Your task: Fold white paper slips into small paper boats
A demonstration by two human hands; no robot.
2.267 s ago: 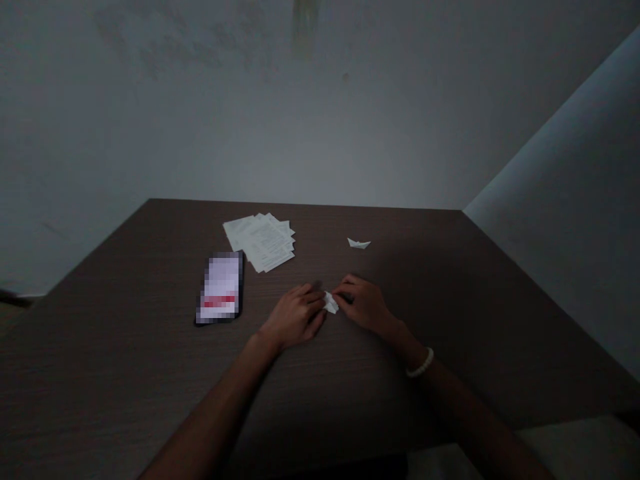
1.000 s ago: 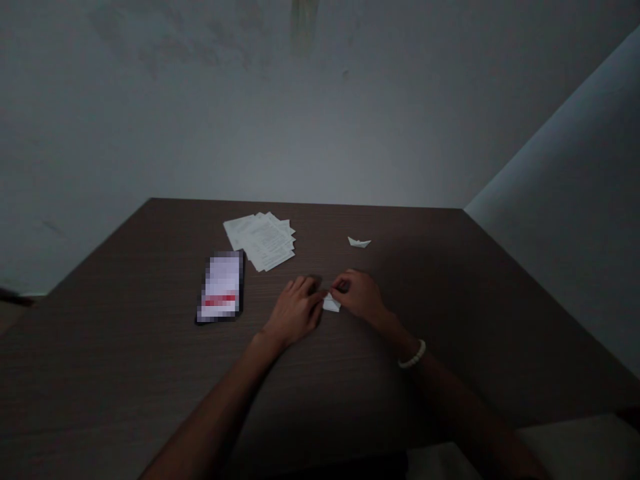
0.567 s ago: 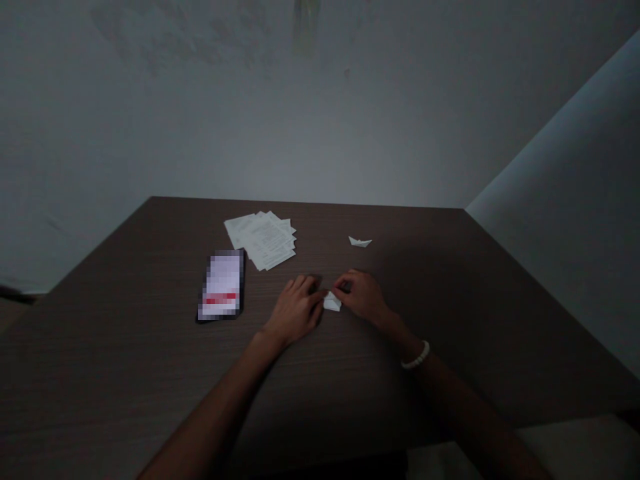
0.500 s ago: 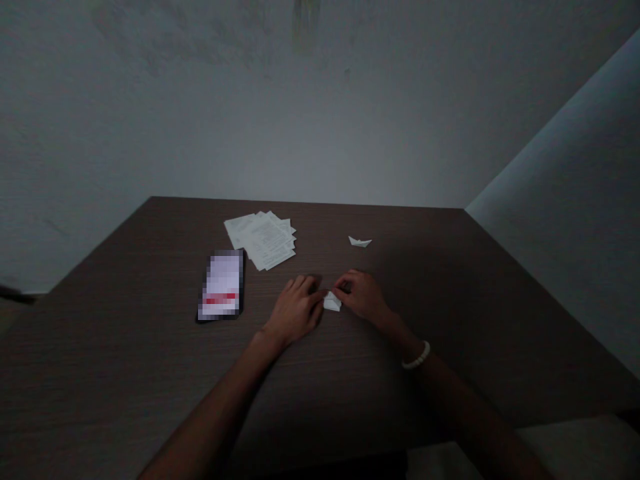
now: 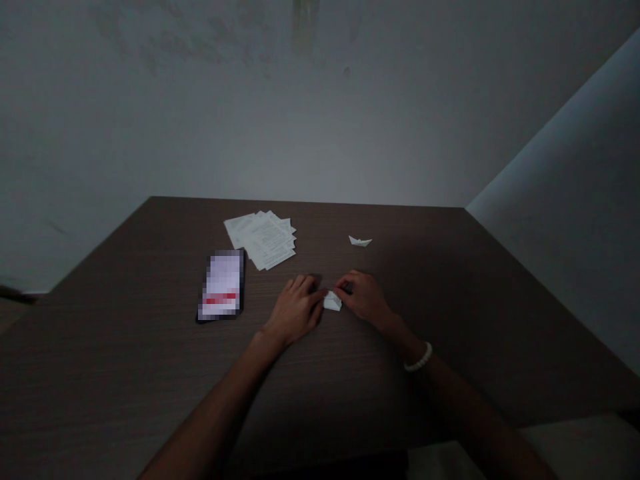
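Observation:
A small folded white paper (image 5: pixel 332 302) lies on the dark wooden table (image 5: pixel 125 347) between my two hands. My left hand (image 5: pixel 296 310) rests on the table with its fingertips pinched on the paper's left side. My right hand (image 5: pixel 364 299), with a pale bead bracelet (image 5: pixel 419 360) on the wrist, pinches the paper's right side. Most of the paper is hidden by my fingers. The light is dim.
A fanned stack of printed paper sheets (image 5: pixel 262 239) lies at the back of the table. A lit phone (image 5: pixel 223 287) lies left of my hands. A small finished paper boat (image 5: pixel 360 241) sits behind my right hand. Walls close the table's far and right sides.
Both hands have stayed on the small paper. The right hand's fingers shifted slightly, and the paper's shape between the fingertips changed a little.

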